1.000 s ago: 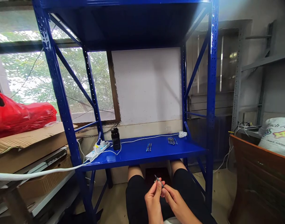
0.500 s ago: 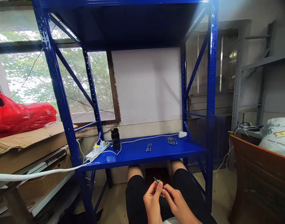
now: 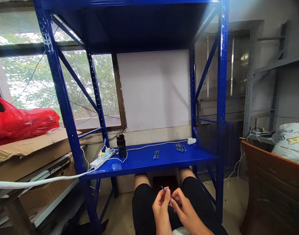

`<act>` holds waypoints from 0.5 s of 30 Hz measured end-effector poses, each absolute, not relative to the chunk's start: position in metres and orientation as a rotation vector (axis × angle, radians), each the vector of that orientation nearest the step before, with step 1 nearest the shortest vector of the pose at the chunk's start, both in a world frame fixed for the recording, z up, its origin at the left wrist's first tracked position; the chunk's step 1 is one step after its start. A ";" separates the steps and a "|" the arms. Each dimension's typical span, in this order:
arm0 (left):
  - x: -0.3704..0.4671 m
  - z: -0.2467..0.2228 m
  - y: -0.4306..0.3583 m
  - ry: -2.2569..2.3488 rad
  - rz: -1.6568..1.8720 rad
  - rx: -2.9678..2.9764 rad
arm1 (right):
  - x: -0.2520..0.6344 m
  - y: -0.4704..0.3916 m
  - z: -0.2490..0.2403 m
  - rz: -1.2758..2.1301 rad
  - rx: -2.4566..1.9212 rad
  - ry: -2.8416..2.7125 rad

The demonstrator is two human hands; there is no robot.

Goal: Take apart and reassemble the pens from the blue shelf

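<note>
Above my lap, my left hand (image 3: 161, 205) pinches a slim dark pen (image 3: 163, 188) between thumb and fingertips, its tip jutting up and to the left. My right hand (image 3: 185, 209) is closed on the pen's lower right end, close against the left. Fingers cover the middle, so I cannot tell whether the pen is in one piece. On the blue shelf (image 3: 137, 160) beyond my knees lies a small group of pens (image 3: 156, 154). Farther right is a row of several more pens (image 3: 180, 148).
A black bottle (image 3: 121, 146) stands on the shelf beside a white power strip (image 3: 102, 158) with plugs and cables. A crumpled white item (image 3: 191, 141) lies at the back right. Cardboard boxes (image 3: 32, 153) and a red bag (image 3: 24, 120) are at left, a wooden chair back (image 3: 269, 186) at right.
Both hands have shifted very slightly to the right, keeping hold of the pen. The pens on the shelf have not moved.
</note>
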State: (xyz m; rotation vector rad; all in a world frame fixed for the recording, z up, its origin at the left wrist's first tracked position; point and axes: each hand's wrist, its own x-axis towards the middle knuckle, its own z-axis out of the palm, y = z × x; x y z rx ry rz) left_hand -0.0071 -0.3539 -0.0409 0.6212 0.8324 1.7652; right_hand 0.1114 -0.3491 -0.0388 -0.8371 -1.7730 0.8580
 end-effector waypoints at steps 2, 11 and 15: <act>-0.007 -0.041 -0.354 0.828 1.774 0.628 | 0.111 -0.351 -0.035 0.859 -0.837 -1.779; -0.007 -0.040 -0.356 0.814 1.748 0.654 | 0.111 -0.347 -0.040 0.894 -0.829 -1.770; -0.007 -0.040 -0.355 0.821 1.782 0.629 | 0.111 -0.349 -0.036 0.898 -0.817 -1.800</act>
